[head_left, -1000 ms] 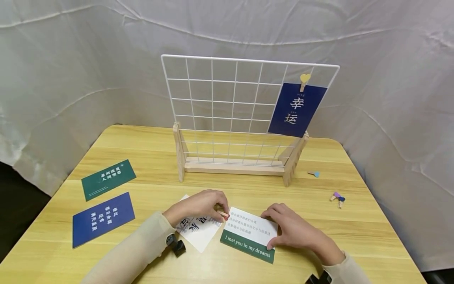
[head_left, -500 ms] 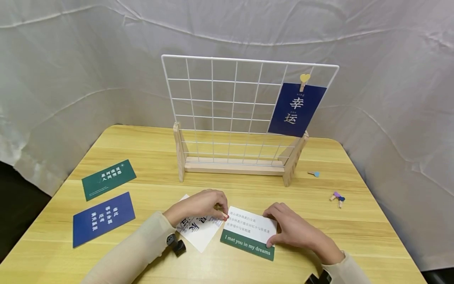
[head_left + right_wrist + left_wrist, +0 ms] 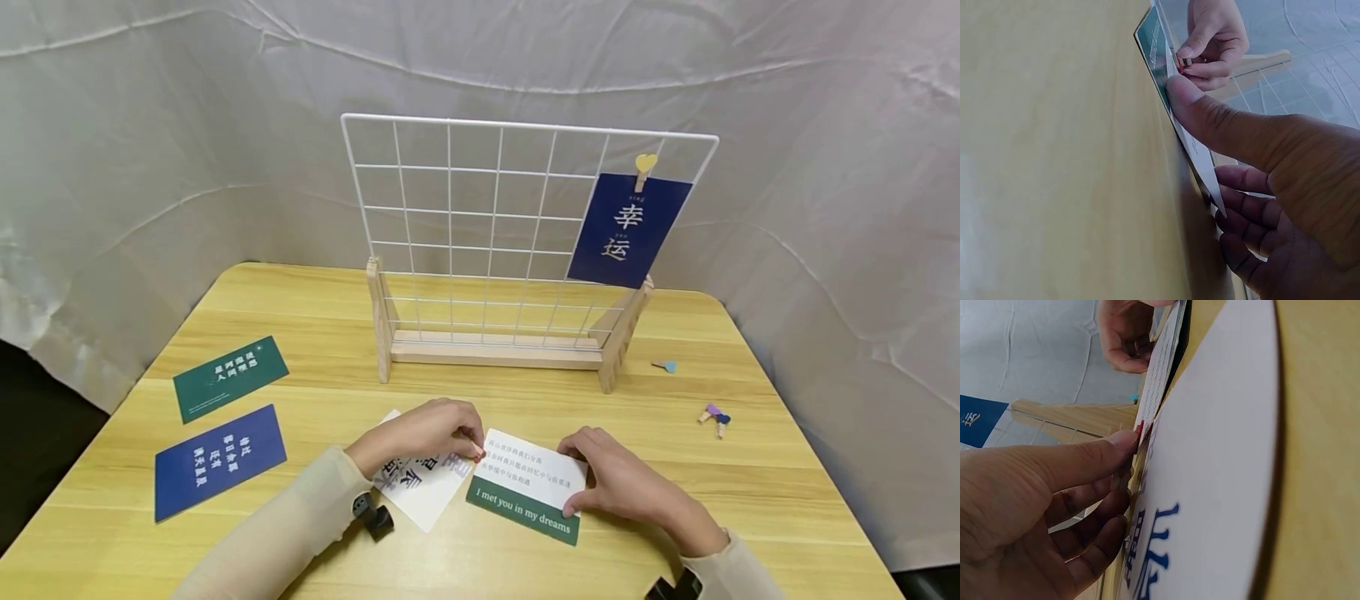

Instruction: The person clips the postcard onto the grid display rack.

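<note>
A white card with a green strip reading "I met you in my dreams" [image 3: 525,485] lies at the near middle of the table. My right hand [image 3: 572,477] grips its right end, thumb on the green strip, and in the right wrist view the card [image 3: 1192,145] sits pinched between thumb and fingers [image 3: 1244,206]. My left hand [image 3: 472,448] pinches a small wooden clip with a red tip [image 3: 477,453] against the card's upper left edge. The left wrist view shows the red tip [image 3: 1140,429] touching the card [image 3: 1163,362]. A white card with blue characters [image 3: 420,493] lies under my left hand.
A white wire grid [image 3: 487,225] in a wooden stand stands behind, with a blue card [image 3: 628,232] hung from a yellow heart clip [image 3: 644,165]. A green card [image 3: 229,378] and a blue card [image 3: 219,461] lie at the left. Loose clips [image 3: 714,414] lie at the right.
My left hand has brought the clip tight against the card's left edge, so less of its wood shows. My right hand shifted slightly along the card's right end.
</note>
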Demonstrator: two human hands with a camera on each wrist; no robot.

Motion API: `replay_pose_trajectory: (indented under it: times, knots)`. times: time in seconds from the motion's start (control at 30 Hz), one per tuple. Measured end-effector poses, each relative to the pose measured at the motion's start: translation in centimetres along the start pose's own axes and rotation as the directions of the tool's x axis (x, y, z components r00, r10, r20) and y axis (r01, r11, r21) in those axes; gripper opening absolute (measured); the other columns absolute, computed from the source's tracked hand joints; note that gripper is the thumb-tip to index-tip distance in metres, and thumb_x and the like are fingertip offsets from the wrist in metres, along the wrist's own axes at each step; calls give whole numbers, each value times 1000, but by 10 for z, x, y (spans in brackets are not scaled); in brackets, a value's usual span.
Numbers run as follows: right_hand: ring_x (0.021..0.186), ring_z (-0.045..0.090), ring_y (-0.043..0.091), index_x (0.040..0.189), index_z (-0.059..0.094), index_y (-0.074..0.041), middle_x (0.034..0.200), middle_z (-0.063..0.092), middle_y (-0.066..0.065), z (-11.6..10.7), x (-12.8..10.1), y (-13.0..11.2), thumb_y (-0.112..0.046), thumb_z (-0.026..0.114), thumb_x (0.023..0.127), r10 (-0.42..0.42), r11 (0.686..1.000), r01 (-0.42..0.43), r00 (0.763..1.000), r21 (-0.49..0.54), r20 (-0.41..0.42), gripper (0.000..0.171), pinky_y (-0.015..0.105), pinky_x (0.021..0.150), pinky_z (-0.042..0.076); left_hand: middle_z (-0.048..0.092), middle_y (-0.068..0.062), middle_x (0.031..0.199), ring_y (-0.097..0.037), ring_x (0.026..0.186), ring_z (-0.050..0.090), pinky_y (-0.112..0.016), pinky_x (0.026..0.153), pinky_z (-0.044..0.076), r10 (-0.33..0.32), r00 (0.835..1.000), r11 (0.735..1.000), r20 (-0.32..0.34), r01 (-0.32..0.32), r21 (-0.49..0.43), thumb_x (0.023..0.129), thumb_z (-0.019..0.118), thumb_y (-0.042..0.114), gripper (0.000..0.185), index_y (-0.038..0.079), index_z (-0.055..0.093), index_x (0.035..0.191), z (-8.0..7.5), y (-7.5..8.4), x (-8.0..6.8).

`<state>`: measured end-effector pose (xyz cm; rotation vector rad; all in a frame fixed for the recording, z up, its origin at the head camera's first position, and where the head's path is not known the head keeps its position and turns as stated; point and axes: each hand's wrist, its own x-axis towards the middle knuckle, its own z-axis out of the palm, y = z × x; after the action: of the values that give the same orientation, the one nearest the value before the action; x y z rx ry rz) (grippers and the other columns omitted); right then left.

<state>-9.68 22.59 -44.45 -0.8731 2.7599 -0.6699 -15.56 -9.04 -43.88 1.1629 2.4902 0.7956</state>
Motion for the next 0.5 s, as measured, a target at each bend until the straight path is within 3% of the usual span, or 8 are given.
replay_pose_trajectory:
  times: [0.2, 0.5]
  knots:
    - [93, 47, 9, 119, 58, -16, 106, 52, -10, 1, 1, 1, -57, 83, 64, 29, 999, -29, 999, 38, -22, 72, 31, 85, 45, 61, 17, 89, 0, 77, 54, -24, 77, 46, -4, 1000, 1000, -5, 4, 15, 90, 71, 26, 4, 24, 72, 93, -1, 2, 0]
    - [93, 47, 10, 119, 58, -16, 105, 52, -10, 0, 1, 1, -57, 82, 66, 28, 999, -26, 999, 46, -33, 71, 31, 84, 45, 60, 19, 80, -1, 69, 54, -22, 68, 47, -6, 1000, 999, -6, 6, -38, 95, 66, 27, 6, 23, 66, 91, -2, -1, 0]
